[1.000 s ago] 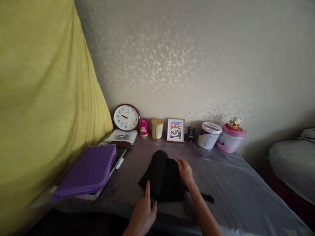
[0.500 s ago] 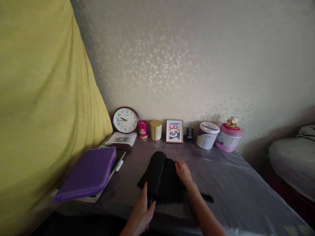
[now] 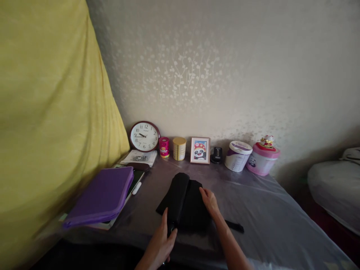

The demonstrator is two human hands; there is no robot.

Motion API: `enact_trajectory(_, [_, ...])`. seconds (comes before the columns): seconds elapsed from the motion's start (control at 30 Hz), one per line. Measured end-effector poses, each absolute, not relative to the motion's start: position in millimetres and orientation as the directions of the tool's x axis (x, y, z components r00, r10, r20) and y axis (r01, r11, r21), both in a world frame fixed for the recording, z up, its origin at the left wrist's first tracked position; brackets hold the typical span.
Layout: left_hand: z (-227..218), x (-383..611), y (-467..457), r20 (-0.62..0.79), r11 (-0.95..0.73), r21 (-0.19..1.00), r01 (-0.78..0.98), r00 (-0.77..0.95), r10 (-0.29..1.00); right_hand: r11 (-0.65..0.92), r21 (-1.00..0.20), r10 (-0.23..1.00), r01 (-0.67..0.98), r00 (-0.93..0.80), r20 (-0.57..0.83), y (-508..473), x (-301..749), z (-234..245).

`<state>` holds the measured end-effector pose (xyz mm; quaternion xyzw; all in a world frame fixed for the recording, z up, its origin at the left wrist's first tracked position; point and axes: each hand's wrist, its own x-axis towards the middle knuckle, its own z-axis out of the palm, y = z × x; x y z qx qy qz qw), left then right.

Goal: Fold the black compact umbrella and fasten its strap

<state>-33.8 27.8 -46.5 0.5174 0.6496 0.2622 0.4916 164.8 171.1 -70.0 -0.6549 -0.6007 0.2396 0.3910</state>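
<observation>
- left hand (image 3: 160,240) curled round the near end of a soft, folded black cloth bundle (image 3: 181,200), near-middle of the slick surface (image 3: 270,221)
- right hand (image 3: 209,200) half-closed at the bundle's right edge, can't tell if pinching
- loads of surface running right
- stiff round tubs (image 3: 237,157) far right

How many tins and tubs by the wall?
4: magenta tin beside the clock, yellow-lidded tin next to it, white-and-purple tub right of the picture frame, pink-lidded tub at the row's right end.
</observation>
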Motion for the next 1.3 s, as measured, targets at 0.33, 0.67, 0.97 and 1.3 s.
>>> enact_trajectory(0.33, [-52.1,-32.8,29.7,-0.379,0.337,0.816,0.47,-0.006,0.925,0.12,-0.849,0.957,0.515,0.167,0.237,168.9,162.7,-63.7])
enact_trajectory(0.67, [-57.5,-32.5,33.2,-0.261,0.211,0.707,0.675,-0.028,0.965,0.214,-0.877,0.948,0.429,0.124,0.292,186.6,119.6,-37.5])
enact_trajectory(0.97, [-55.8,-30.9,32.0,-0.241,0.156,0.673,0.723,0.015,0.97,0.1,-0.846,0.979,0.524,0.103,0.179,198.5,76.0,-38.9])
enact_trajectory(1.3, [-45.0,-24.9,30.5,-0.267,0.167,0.548,0.82,-0.018,0.964,0.052,-0.71,0.995,0.702,0.021,0.094,193.5,66.4,-35.3])
